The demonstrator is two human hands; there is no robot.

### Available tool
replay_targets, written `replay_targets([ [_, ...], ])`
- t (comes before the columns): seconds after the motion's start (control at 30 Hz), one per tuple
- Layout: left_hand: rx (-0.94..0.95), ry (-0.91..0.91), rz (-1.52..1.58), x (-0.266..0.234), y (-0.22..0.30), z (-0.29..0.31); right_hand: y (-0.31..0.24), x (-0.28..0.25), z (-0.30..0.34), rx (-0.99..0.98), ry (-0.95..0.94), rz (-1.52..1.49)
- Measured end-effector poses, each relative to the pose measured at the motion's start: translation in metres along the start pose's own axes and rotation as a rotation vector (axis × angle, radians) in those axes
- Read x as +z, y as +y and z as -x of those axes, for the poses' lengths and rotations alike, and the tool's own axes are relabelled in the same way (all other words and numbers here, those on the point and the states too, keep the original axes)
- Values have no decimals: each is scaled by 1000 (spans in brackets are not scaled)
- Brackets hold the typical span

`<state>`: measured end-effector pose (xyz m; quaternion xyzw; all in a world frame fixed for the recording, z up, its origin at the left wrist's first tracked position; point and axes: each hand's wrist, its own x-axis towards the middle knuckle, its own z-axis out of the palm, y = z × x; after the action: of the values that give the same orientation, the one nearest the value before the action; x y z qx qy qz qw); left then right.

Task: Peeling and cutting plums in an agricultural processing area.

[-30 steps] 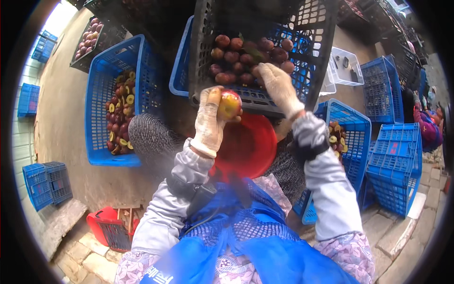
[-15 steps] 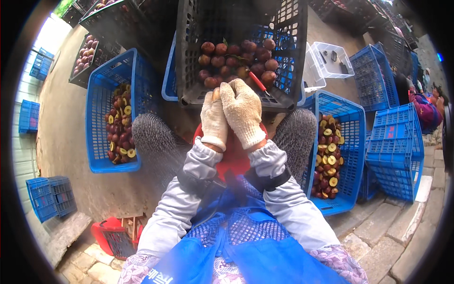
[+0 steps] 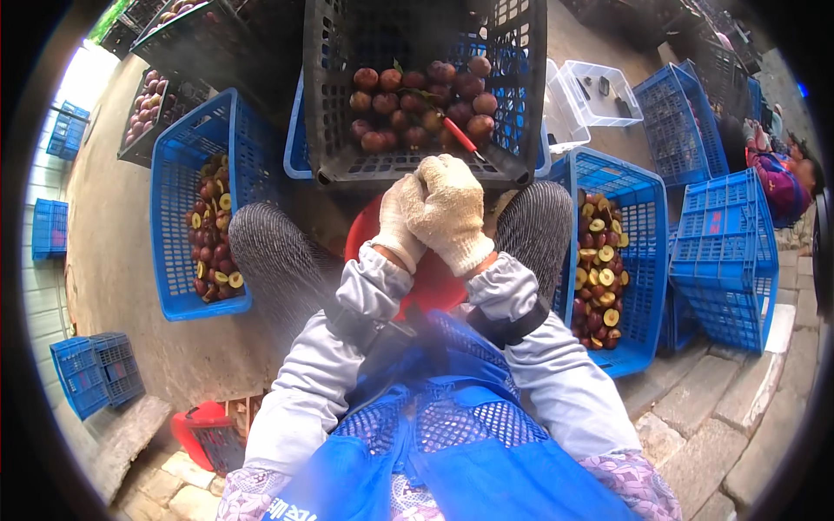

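My left hand [image 3: 398,224] and my right hand [image 3: 452,213], both in cream knitted gloves, are closed and pressed together just in front of the black crate [image 3: 314,113]. Whatever lies between them is hidden by the gloves. Whole dark-red plums [image 3: 411,102] lie in the tilted crate beyond my hands. A red-handled tool [image 3: 460,133] rests at their right edge, its far part hard to make out. Beneath my hands, between my knees, shows something red and rounded [image 3: 434,291], partly covered by my arms.
Blue crates flank my knees: the left crate [image 3: 163,226] and right crate [image 3: 645,269] hold cut plums. Clear plastic tubs [image 3: 632,111] stand at the far right. More blue crates [image 3: 721,252] are stacked rightward, near another person [image 3: 777,178]. A red object [image 3: 201,434] sits lower left.
My hands have turned and closed more tightly together, the right now over the left. A small brownish-orange bit seen at the left fingers is now hidden. The view has shifted slightly.
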<state>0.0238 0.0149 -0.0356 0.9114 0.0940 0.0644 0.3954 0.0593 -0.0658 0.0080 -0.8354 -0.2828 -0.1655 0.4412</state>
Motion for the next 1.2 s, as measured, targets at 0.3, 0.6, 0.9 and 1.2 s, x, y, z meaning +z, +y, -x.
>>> replay_targets([
  [0.3, 91, -140, -243, 34, -12, 16, 14, -17, 4, -220, -192, 28],
  [0.6, -35, -244, 428, 27, -4, 16, 20, -25, -4, -283, -279, 7],
  [0.9, -198, 167, 748, 22, 4, 1, 11, -23, 7, 229, -82, -44],
  [1.2, -94, 213, 1365, -8, 47, 23, 11, -46, 21, 916, -171, -1275],
])
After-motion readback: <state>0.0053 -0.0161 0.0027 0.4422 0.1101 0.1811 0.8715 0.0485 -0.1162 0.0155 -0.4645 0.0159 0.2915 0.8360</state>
